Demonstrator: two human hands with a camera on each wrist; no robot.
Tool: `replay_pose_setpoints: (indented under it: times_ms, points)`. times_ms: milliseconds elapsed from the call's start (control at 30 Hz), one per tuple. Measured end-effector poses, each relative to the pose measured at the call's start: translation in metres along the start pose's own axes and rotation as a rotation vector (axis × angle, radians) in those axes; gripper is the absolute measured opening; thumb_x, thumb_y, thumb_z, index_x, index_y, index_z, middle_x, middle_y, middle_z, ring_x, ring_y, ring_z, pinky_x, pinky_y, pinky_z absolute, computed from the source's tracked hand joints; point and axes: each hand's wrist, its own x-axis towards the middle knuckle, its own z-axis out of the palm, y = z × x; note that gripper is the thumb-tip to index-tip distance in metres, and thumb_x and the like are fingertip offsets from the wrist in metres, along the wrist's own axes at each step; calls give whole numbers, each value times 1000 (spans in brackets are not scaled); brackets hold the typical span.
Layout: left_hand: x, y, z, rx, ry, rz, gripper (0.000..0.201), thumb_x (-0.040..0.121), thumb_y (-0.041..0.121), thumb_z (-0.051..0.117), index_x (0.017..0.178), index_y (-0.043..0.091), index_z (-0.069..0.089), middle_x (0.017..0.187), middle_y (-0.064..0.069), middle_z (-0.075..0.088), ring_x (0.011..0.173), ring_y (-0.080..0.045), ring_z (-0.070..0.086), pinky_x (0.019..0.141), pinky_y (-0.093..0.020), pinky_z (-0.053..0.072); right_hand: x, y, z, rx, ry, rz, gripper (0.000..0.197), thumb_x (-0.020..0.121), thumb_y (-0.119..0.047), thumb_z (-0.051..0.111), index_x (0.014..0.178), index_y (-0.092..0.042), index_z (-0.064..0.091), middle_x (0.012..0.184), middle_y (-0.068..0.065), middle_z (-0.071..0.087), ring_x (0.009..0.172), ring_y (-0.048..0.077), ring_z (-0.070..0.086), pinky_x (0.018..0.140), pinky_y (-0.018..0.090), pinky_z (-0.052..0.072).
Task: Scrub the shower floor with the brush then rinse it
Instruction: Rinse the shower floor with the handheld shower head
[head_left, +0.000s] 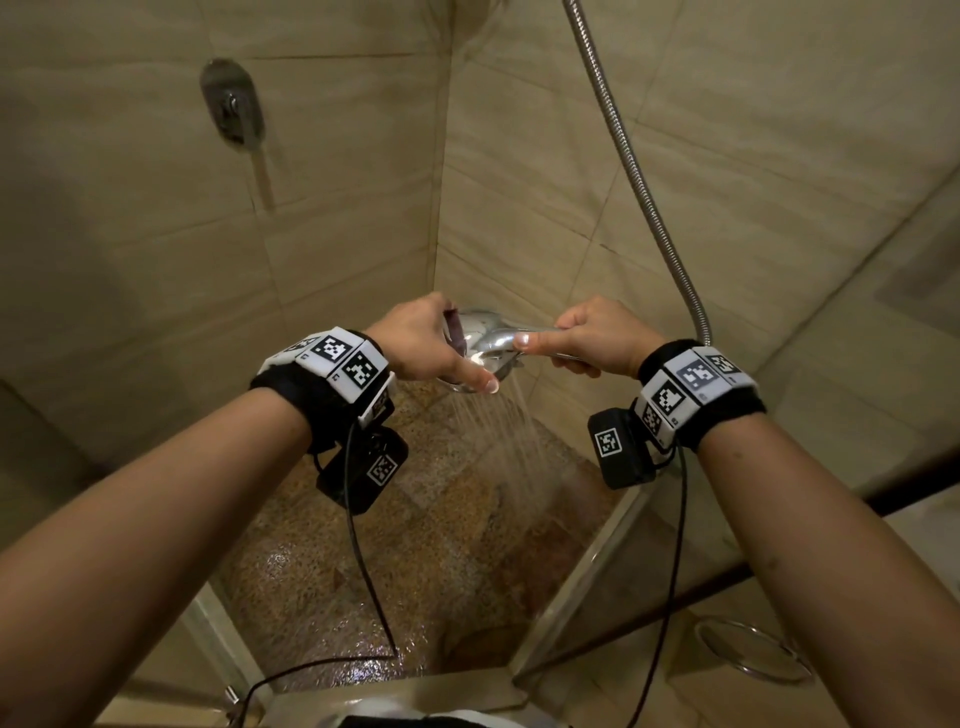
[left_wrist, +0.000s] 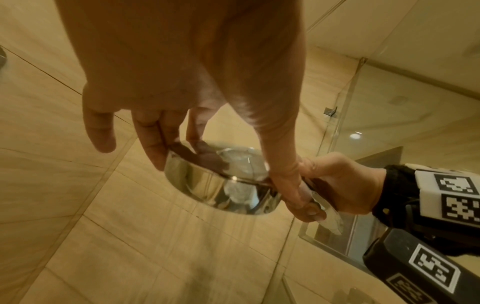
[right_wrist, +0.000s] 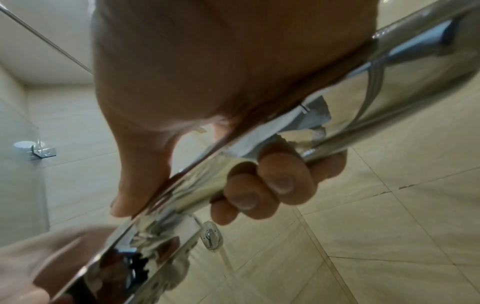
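A chrome hand shower (head_left: 485, 340) hangs in mid-air over the wet, brown speckled shower floor (head_left: 415, 561), spraying water down. My left hand (head_left: 423, 343) grips the round shower head (left_wrist: 221, 185) by its rim, thumb on the near side and fingers on the far side. My right hand (head_left: 592, 338) is wrapped round the chrome handle (right_wrist: 207, 185), thumb laid along the top. The metal hose (head_left: 628, 171) runs from the handle's end up the right wall. No brush is in view.
Beige tiled walls close the corner. A chrome mixer valve (head_left: 231, 104) sits on the left wall. Glass panels (head_left: 597, 587) edge the stall at front left and right. A round metal ring (head_left: 753, 649) lies outside at lower right. My wrist-camera cables hang over the floor.
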Motion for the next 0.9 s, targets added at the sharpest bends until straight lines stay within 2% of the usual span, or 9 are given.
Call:
replay_pose_setpoints:
  times_ms: [67, 133, 267, 333, 433, 567, 700, 800, 900]
  points:
    - [1, 1, 1, -9, -48, -3, 69, 45, 56, 86, 96, 21, 56, 92, 4, 63, 82, -10, 58, 65, -27, 47, 0, -1, -2, -20, -15, 11, 56, 72, -60, 72, 62, -6, 63, 47, 0, 55, 45, 14, 47, 51, 25, 40]
    - [3, 2, 5, -18, -66, 0, 66, 44, 57, 86, 93, 21, 57, 92, 4, 63, 82, -11, 59, 66, -26, 46, -1, 0, -5, -41, -12, 27, 59, 70, -63, 72, 63, -6, 64, 49, 1, 56, 47, 16, 48, 52, 26, 40]
    - [7, 2, 17, -52, -39, 8, 67, 41, 58, 86, 91, 22, 59, 90, 5, 64, 83, -11, 60, 70, -28, 51, -1, 6, -11, -98, -18, 44, 72, 50, -81, 67, 60, -10, 64, 51, 3, 58, 49, 18, 49, 57, 30, 42]
    - [8, 5, 23, -56, -20, 11, 70, 40, 59, 86, 93, 22, 58, 89, 7, 63, 84, -12, 61, 74, -30, 52, -3, 9, -15, -132, -11, 48, 76, 45, -85, 65, 59, -10, 65, 51, 2, 59, 48, 17, 50, 59, 31, 43]
    - [8, 12, 29, -51, 3, 13, 83, 40, 60, 86, 106, 22, 52, 93, 11, 61, 91, -12, 60, 86, -37, 52, -5, 12, -21, -172, -3, 56, 84, 40, -88, 64, 61, -7, 66, 51, 2, 60, 49, 17, 50, 59, 32, 42]
    - [7, 22, 37, -26, 36, 15, 101, 45, 60, 85, 127, 19, 43, 101, 12, 52, 106, -17, 54, 99, -41, 43, -9, 15, -29, -224, 37, 70, 75, 44, -85, 66, 58, -12, 65, 54, 4, 61, 51, 18, 52, 59, 34, 43]
    - [9, 26, 42, -16, 50, 20, 96, 44, 60, 85, 121, 21, 45, 100, 12, 53, 103, -16, 55, 98, -43, 43, -13, 16, -31, -302, 78, 87, 65, 58, -76, 69, 62, -11, 67, 57, 3, 63, 55, 17, 55, 60, 33, 44]
    - [9, 26, 42, -12, 77, 22, 89, 41, 61, 86, 111, 24, 47, 93, 16, 55, 98, -15, 55, 95, -43, 44, -13, 16, -31, -302, 82, 86, 66, 54, -77, 68, 63, -12, 67, 59, 4, 64, 57, 18, 56, 61, 34, 45]
    - [6, 28, 37, 28, 111, 28, 85, 41, 61, 85, 108, 25, 47, 87, 19, 51, 95, -13, 53, 94, -42, 44, -12, 17, -28, -289, 97, 58, 71, 46, -84, 64, 61, -14, 67, 62, 5, 68, 61, 22, 61, 65, 40, 52]
